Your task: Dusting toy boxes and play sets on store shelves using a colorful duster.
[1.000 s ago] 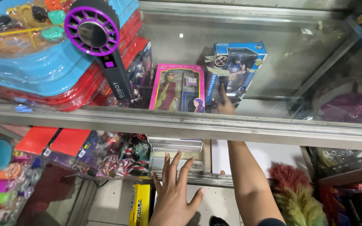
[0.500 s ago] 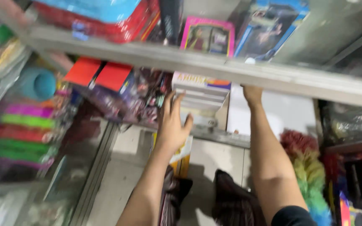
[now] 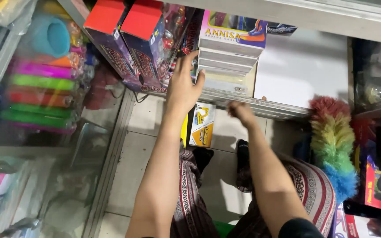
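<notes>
Two hands in the head view: left hand (image 3: 184, 86) is spread open, fingers up against the stack of flat boxes (image 3: 225, 61) on the lower metal shelf (image 3: 261, 105). Right hand (image 3: 242, 112) is blurry, looks loosely curled and holding nothing, just below the shelf edge. I'd grip the stack from both sides so it doesn't fan out next to the red-topped toy boxes (image 3: 128, 39)

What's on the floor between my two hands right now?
In the head view, a small yellow-and-white box lies on the tiled floor, below and between the left hand and the right hand.
</notes>
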